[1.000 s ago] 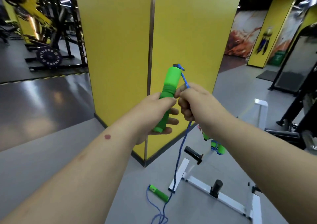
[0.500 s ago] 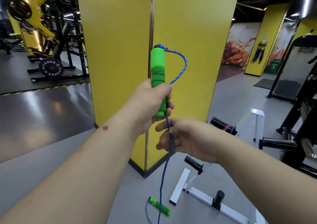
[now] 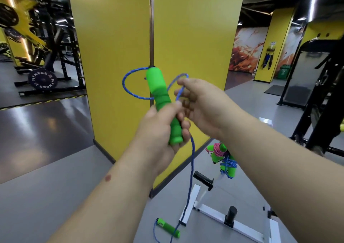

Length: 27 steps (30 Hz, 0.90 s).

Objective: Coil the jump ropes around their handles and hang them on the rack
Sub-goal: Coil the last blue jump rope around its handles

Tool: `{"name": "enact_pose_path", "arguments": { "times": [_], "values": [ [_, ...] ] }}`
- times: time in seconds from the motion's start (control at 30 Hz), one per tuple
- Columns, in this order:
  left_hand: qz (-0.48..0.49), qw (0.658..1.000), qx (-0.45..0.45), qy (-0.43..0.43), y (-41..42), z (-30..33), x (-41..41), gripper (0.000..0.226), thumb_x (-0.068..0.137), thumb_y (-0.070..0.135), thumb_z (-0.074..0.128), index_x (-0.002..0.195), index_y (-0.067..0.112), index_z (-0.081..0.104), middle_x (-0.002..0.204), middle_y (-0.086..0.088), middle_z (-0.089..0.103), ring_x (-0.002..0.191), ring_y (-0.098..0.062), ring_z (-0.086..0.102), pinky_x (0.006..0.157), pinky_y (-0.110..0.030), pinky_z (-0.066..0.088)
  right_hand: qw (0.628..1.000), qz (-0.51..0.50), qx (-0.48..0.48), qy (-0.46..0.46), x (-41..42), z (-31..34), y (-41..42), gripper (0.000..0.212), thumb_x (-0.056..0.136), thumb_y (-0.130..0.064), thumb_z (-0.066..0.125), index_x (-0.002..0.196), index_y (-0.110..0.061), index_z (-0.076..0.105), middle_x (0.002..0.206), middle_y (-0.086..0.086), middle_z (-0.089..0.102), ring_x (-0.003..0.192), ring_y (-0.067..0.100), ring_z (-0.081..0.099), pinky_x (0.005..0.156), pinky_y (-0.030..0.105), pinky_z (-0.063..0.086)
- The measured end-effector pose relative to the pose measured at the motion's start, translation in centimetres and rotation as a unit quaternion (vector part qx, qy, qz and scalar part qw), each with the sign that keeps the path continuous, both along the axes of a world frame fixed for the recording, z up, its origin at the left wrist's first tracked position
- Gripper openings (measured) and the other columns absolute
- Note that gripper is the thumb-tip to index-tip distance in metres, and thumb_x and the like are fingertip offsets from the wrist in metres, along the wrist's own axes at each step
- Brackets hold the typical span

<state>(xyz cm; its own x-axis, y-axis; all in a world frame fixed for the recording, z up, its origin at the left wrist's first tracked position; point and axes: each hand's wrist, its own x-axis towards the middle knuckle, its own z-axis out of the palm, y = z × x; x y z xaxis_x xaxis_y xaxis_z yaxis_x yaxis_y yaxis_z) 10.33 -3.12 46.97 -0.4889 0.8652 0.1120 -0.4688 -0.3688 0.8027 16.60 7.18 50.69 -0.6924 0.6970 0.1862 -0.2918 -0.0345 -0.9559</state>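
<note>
Two hands are in the head view, both on one jump rope. Left hand (image 3: 163, 129) grips the lower half of the green foam handle (image 3: 161, 101), fingers curled round it, handle upright and tilted slightly left. Right hand (image 3: 201, 103) pinches the blue rope (image 3: 128, 90) between thumb and forefinger just right of the handle. Rope leaves the handle's top, forms an open loop to the left, passes behind the handle to the right hand, then hangs down to the grey floor (image 3: 55, 196). Second green handle (image 3: 168, 229) lies on the floor, near the white rack (image 3: 210, 211). Two coiled ropes (image 3: 223, 159), one pink and one blue, hang on the rack beyond. Yellow pillar (image 3: 186, 28) stands behind the hands.
</note>
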Motion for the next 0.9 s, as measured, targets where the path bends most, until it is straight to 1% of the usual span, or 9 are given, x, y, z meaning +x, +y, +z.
{"name": "enact_pose_path", "arguments": {
  "times": [0.1,0.17,0.27,0.33,0.5,0.57,0.67,0.83,0.9],
  "values": [
    [0.026,0.998,0.044,-0.031,0.1,3.2,-2.0,0.015,0.101,0.016,0.059,0.089,0.013,0.051,0.067,0.0,0.052,0.053,-0.012,0.054,0.044,-0.021,0.044,0.982,0.144,-0.024,-0.123,2.0,-3.4,-1.1,0.042,0.102,-0.049,0.038,0.105,-0.012,0.058,0.075,0.006,0.063,0.067,0.019,0.06,0.073,0.034,0.045],
    [0.09,0.995,0.024,0.018,0.0,4.1,-3.0,0.013,0.101,0.016,0.061,0.093,0.013,0.051,0.071,-0.001,0.054,0.055,-0.013,0.059,0.047,-0.022,0.047,0.967,0.186,-0.013,-0.171,3.1,-4.6,-1.9,0.043,0.104,-0.043,0.035,0.096,-0.009,0.06,0.068,0.008,0.054,0.065,0.023,0.055,0.071,0.035,0.044],
    [0.153,0.981,-0.036,0.114,0.0,3.4,-2.9,0.01,0.103,0.021,0.06,0.097,0.016,0.053,0.084,-0.002,0.063,0.062,-0.012,0.069,0.052,-0.024,0.052,0.989,0.105,0.002,-0.106,3.1,-3.4,-1.8,0.03,0.101,-0.027,0.038,0.082,-0.011,0.056,0.062,0.001,0.027,0.052,0.015,0.028,0.054,0.03,0.021],
    [0.149,0.977,-0.064,0.135,0.0,2.0,-2.0,0.007,0.103,0.023,0.059,0.101,0.02,0.053,0.092,-0.001,0.07,0.068,-0.011,0.074,0.053,-0.024,0.053,0.996,0.056,0.031,-0.063,2.3,-1.5,-1.2,0.025,0.099,-0.023,0.039,0.085,-0.012,0.056,0.06,-0.001,0.028,0.051,0.014,0.022,0.051,0.03,0.014],
    [0.064,0.991,-0.052,0.105,-0.2,-0.9,1.1,0.008,0.103,0.022,0.059,0.109,0.019,0.055,0.103,-0.009,0.078,0.09,-0.024,0.078,0.054,-0.027,0.05,0.997,0.015,0.077,-0.017,0.2,2.0,-0.7,0.028,0.105,-0.023,0.039,0.102,-0.011,0.064,0.064,-0.002,0.048,0.051,0.011,0.035,0.046,0.024,0.029],
    [0.047,0.991,-0.052,0.11,-0.3,-1.4,2.0,0.008,0.102,0.02,0.06,0.107,0.015,0.055,0.094,-0.008,0.076,0.079,-0.02,0.076,0.053,-0.026,0.049,0.996,0.011,0.089,-0.006,-0.2,2.5,-0.4,0.028,0.106,-0.021,0.04,0.104,-0.01,0.066,0.068,-0.002,0.054,0.055,0.01,0.043,0.05,0.024,0.038],
    [0.064,0.995,-0.03,0.073,-0.3,-0.3,1.9,0.011,0.101,0.015,0.061,0.094,0.013,0.052,0.07,-0.002,0.056,0.055,-0.014,0.057,0.045,-0.024,0.045,0.996,-0.029,0.084,-0.023,0.0,1.8,0.1,0.026,0.105,-0.026,0.045,0.106,-0.012,0.066,0.072,0.0,0.058,0.061,0.012,0.053,0.057,0.024,0.045],
    [0.089,0.995,0.022,0.035,-0.5,3.6,-0.6,0.017,0.101,0.013,0.058,0.086,0.012,0.05,0.061,-0.001,0.055,0.051,-0.014,0.056,0.044,-0.022,0.044,0.976,0.166,-0.04,-0.135,3.2,-2.0,-0.9,0.035,0.103,-0.044,0.041,0.091,-0.017,0.061,0.074,0.005,0.061,0.07,0.023,0.06,0.074,0.037,0.05],
    [0.114,0.992,0.023,0.053,-0.4,4.1,-1.1,0.014,0.102,0.015,0.059,0.091,0.011,0.051,0.064,-0.001,0.057,0.054,-0.014,0.061,0.045,-0.023,0.047,0.975,0.177,-0.031,-0.131,4.1,-2.0,-1.2,0.03,0.104,-0.035,0.042,0.091,-0.014,0.06,0.068,0.005,0.05,0.062,0.022,0.051,0.065,0.035,0.045]
  ]
}}
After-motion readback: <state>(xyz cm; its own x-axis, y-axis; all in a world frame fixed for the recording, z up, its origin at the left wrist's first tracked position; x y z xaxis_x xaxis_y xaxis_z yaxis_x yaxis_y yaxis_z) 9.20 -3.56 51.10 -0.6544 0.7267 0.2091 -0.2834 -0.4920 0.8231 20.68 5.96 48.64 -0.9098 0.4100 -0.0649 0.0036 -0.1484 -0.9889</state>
